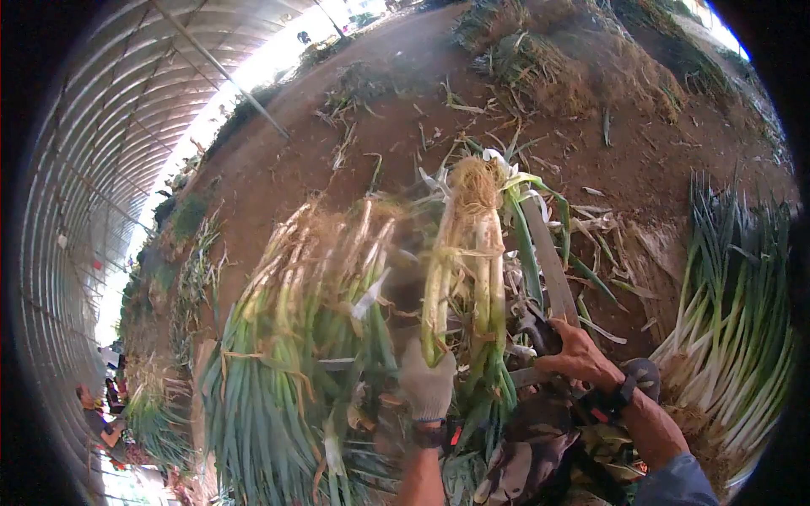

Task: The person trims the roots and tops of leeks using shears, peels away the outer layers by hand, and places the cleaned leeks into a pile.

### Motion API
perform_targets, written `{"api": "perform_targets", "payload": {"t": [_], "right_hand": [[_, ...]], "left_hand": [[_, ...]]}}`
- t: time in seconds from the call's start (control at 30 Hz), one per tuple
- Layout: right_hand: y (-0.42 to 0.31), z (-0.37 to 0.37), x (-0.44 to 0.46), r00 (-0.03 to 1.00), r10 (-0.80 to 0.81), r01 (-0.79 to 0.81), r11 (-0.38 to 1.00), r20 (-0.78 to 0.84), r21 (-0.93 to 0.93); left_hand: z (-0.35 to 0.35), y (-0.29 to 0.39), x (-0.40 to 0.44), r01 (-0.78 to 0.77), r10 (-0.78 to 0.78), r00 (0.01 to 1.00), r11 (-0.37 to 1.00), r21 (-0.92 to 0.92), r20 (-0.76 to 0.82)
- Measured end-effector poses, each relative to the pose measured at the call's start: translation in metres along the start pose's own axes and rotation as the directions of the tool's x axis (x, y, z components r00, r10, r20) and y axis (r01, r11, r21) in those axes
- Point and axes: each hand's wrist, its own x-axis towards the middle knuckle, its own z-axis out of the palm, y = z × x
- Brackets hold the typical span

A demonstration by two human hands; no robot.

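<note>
In the head view my left hand (426,384), in a pale knit glove, is closed around a few large green onions (485,270). Their rooty ends point away from me and their green leaves hang down toward my lap. To the right, my bare right hand (580,356) is closed on a dark object (542,331) with a rounded black body, whose kind I cannot make out. A long narrow bar (548,261) runs outward beyond that hand. Peeled leaves and white skins lie around the bar's far end.
A big pile of untrimmed green onions (266,363) lies to my left. Cleaned green onions with white stems (734,337) are heaped at right. Beyond, heaps of leaf waste (548,63) cover the soil (396,126). Another person (105,422) is at far left.
</note>
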Motion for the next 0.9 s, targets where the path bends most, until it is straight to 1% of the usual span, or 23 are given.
{"api": "perform_targets", "payload": {"t": [0.07, 0.1, 0.17, 0.2, 0.23, 0.27, 0.3, 0.33, 0.37, 0.4, 0.47, 0.5, 0.53, 0.57, 0.63, 0.67, 0.7, 0.77, 0.8, 0.87, 0.9], "right_hand": [[0.001, 0.002, 0.001, 0.999, -0.006, 0.005, 1.000, -0.047, -0.018], [0.001, 0.005, -0.004, 1.000, 0.026, -0.025, 0.995, -0.002, 0.091], [-0.002, 0.000, -0.002, 0.997, 0.038, -0.057, 0.954, 0.071, 0.293], [-0.006, -0.012, 0.009, 1.000, 0.001, -0.007, 0.972, 0.028, 0.236], [-0.005, -0.017, 0.005, 1.000, 0.004, -0.005, 0.982, 0.004, 0.191], [-0.003, -0.008, -0.009, 0.999, 0.025, -0.029, 0.987, 0.030, 0.155], [-0.007, -0.008, -0.011, 0.999, 0.045, -0.047, 0.984, 0.015, 0.170], [-0.012, -0.007, -0.014, 0.998, 0.065, -0.064, 0.981, 0.000, 0.185], [-0.012, -0.009, -0.017, 0.997, 0.074, -0.075, 0.988, 0.011, 0.137], [-0.013, -0.016, -0.016, 0.998, 0.070, -0.071, 0.993, 0.006, 0.091], [-0.016, -0.020, -0.017, 0.995, 0.098, -0.099, 0.995, 0.035, 0.034], [-0.013, -0.021, -0.018, 0.997, 0.071, -0.072, 0.997, 0.012, 0.031], [-0.010, -0.019, -0.019, 0.999, 0.043, -0.043, 0.999, -0.008, 0.026], [-0.009, -0.018, -0.019, 1.000, 0.004, -0.004, 1.000, -0.030, 0.017], [-0.003, -0.017, -0.020, 1.000, 0.006, -0.006, 0.983, -0.002, 0.182], [0.001, -0.016, -0.022, 1.000, 0.001, -0.006, 0.964, 0.018, 0.267], [0.004, -0.017, -0.020, 0.999, -0.036, 0.035, 0.975, 0.004, 0.218], [0.010, -0.017, -0.019, 0.996, -0.091, 0.092, 0.988, -0.008, 0.121], [0.011, -0.015, -0.019, 0.996, -0.086, 0.087, 0.993, -0.017, 0.084], [0.012, -0.015, -0.017, 0.997, -0.063, 0.063, 0.998, -0.044, 0.011], [0.005, -0.021, -0.017, 0.999, -0.038, 0.040, 0.998, -0.026, 0.048]], "left_hand": [[0.010, -0.012, 0.005, -0.041, 0.042, 0.999, 0.993, 0.110, -0.003], [0.014, -0.025, 0.005, -0.055, 0.055, 0.998, 0.984, 0.171, 0.000], [0.036, -0.093, 0.013, 0.012, -0.023, 0.999, 0.965, 0.262, 0.041], [0.039, -0.108, 0.017, 0.046, -0.059, 0.998, 0.950, 0.308, 0.031], [0.041, -0.121, 0.018, 0.078, -0.094, 0.995, 0.932, 0.353, 0.028], [0.036, -0.128, 0.016, 0.126, -0.146, 0.989, 0.910, 0.396, 0.022], [0.037, -0.131, 0.024, 0.155, -0.174, 0.985, 0.891, 0.426, 0.006], [0.036, -0.130, 0.028, 0.155, -0.170, 0.985, 0.883, 0.443, -0.006], [0.033, -0.127, 0.026, 0.136, -0.148, 0.989, 0.876, 0.462, -0.012], [0.027, -0.108, 0.021, -0.034, 0.040, 0.999, 0.869, 0.493, -0.003], [0.025, -0.078, 0.010, -0.087, 0.076, 0.996, 0.871, 0.483, 0.043], [0.027, -0.063, 0.006, -0.115, 0.098, 0.993, 0.874, 0.472, 0.061], [0.025, -0.048, 0.000, -0.126, 0.083, 0.990, 0.894, 0.429, 0.117], [0.030, -0.044, -0.007, -0.141, 0.101, 0.986, 0.925, 0.353, 0.129], [0.044, -0.043, -0.021, -0.181, 0.164, 0.981, 0.966, 0.185, 0.106], [0.049, -0.050, -0.024, -0.103, 0.063, 0.978, 0.975, 0.196, 0.200], [0.057, -0.061, -0.021, -0.026, -0.037, 0.956, 0.977, 0.212, 0.290], [0.073, -0.083, -0.017, -0.002, -0.122, 0.907, 0.955, 0.296, 0.403], [0.077, -0.079, -0.014, 0.007, -0.172, 0.871, 0.941, 0.338, 0.461], [0.078, -0.058, -0.021, -0.054, -0.114, 0.884, 0.939, 0.341, 0.454], [0.079, -0.046, -0.022, -0.088, -0.083, 0.888, 0.936, 0.342, 0.453]]}}
